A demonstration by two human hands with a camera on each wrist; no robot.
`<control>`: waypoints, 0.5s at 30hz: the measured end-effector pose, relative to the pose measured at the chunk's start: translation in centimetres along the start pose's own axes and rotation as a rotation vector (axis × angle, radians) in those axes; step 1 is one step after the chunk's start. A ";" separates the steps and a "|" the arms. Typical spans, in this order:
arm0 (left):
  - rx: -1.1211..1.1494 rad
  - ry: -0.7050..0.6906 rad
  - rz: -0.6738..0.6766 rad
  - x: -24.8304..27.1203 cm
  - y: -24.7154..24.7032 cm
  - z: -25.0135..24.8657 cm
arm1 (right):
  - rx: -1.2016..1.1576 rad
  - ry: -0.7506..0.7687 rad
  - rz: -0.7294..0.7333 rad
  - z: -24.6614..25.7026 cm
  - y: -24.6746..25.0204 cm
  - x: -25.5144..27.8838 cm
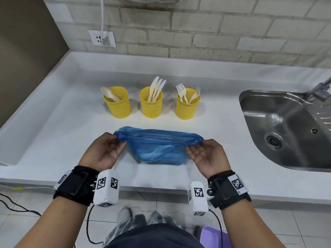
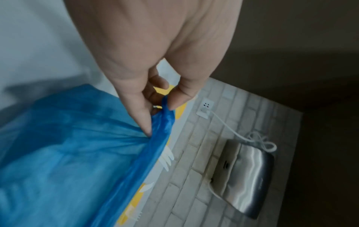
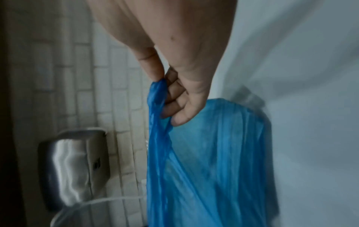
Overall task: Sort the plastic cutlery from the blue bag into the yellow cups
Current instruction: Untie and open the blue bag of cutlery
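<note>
A thin blue bag (image 1: 159,149) is stretched wide above the white counter (image 1: 62,122). My left hand (image 1: 114,142) pinches its left rim, my right hand (image 1: 195,147) pinches its right rim. Pale cutlery shapes show through the bag's bottom. Behind it stand three yellow mesh cups: the left cup (image 1: 118,102) holds spoons, the middle cup (image 1: 151,103) knives, the right cup (image 1: 187,104) forks. In the left wrist view my thumb and fingers of the left hand (image 2: 161,106) squeeze the gathered blue bag (image 2: 77,145). In the right wrist view my right hand (image 3: 165,98) grips the blue bag (image 3: 213,153).
A steel sink (image 1: 286,126) with a tap (image 1: 320,90) lies at the right. The brick wall carries a socket (image 1: 102,39) with a white cable. A metal wall unit (image 2: 246,176) hangs above. A step in the counter (image 1: 21,133) drops at the left.
</note>
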State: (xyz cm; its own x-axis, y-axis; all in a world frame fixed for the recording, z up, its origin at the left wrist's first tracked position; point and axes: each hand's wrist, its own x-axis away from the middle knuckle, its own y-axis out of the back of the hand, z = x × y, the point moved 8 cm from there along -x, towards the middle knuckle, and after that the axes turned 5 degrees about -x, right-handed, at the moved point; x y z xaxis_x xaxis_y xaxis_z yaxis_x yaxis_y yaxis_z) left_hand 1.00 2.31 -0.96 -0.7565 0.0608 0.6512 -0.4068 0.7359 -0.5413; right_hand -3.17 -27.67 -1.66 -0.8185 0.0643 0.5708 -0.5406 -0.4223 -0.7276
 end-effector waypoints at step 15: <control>-0.726 -0.277 -0.076 -1.3 0.5 0.2 | 0.664 0.092 -0.123 0.5 1.7 -2.5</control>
State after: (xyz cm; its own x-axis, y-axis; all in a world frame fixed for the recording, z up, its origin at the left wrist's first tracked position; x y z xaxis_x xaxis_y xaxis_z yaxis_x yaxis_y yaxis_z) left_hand 1.69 2.42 -2.18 -0.8793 -0.1078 0.4639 -0.0979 0.9942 0.0454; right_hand -1.98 -28.97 -4.16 -0.7879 0.2119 0.5782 -0.4211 -0.8705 -0.2549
